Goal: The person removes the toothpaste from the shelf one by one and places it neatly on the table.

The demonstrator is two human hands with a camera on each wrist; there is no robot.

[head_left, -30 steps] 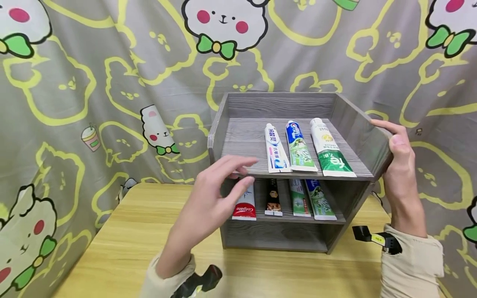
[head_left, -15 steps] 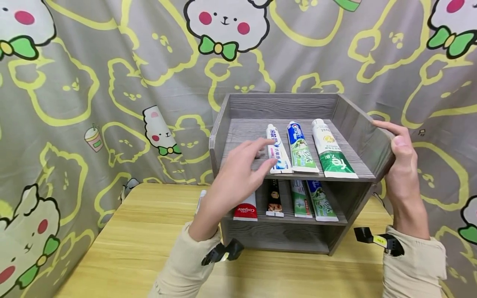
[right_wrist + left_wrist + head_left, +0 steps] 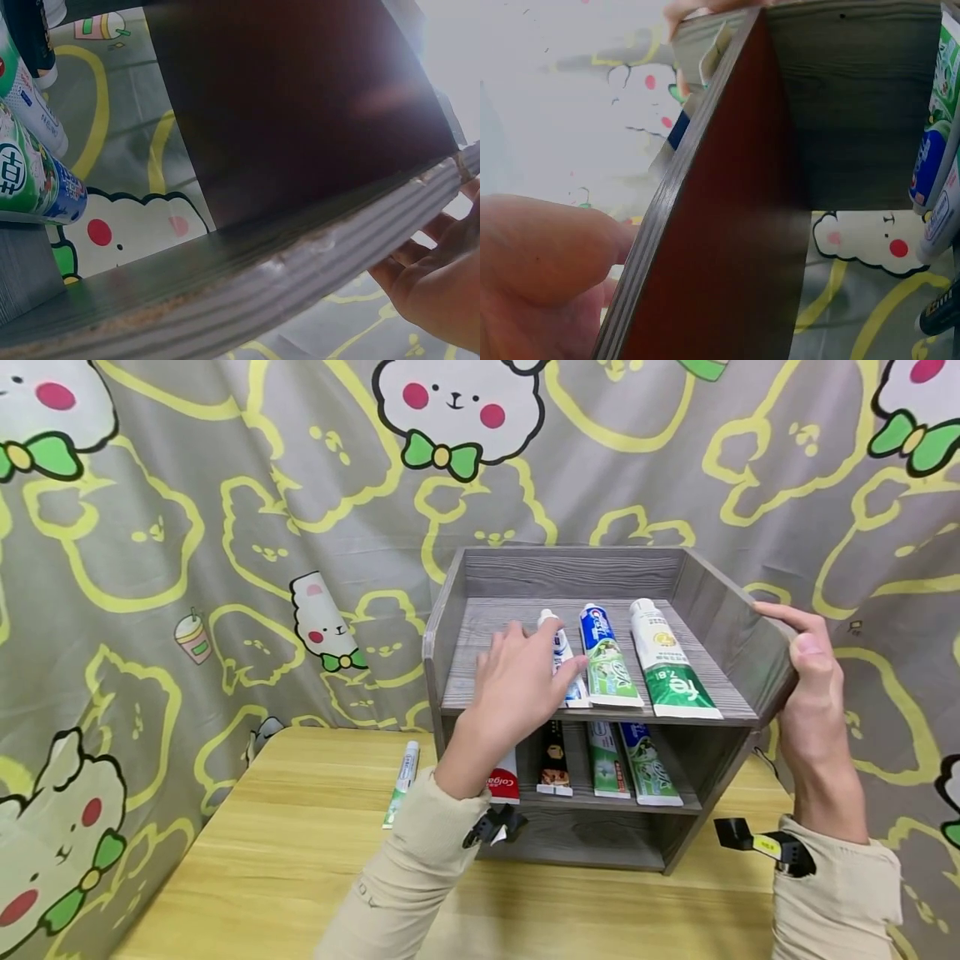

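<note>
A grey wood-grain desk shelf (image 3: 570,572) stands on the table. On its top tier lie a white-and-blue toothpaste tube (image 3: 567,652), a blue-and-green Crest toothpaste tube (image 3: 609,656) and a white-and-green toothpaste tube (image 3: 667,652). My left hand (image 3: 513,681) reaches over the white-and-blue tube, hiding part of it. The thumb is near the Crest tube; whether the fingers touch either is unclear. At the right side panel, my right hand (image 3: 813,702) grips the shelf. The right wrist view shows that hand's fingers (image 3: 420,259) at the panel edge.
The middle tier holds a red-ended Colgate tube (image 3: 504,781), a black tube (image 3: 553,764), a green-and-white tube (image 3: 606,760) and another Crest tube (image 3: 649,764). One more tube (image 3: 403,781) lies on the wooden table (image 3: 300,827), left of the shelf. A patterned curtain (image 3: 337,527) hangs behind.
My left hand has moved right and up, from the shelf's front left edge to above the white-and-blue tube. The tube on the table has come into sight. My right hand has stayed at the panel.
</note>
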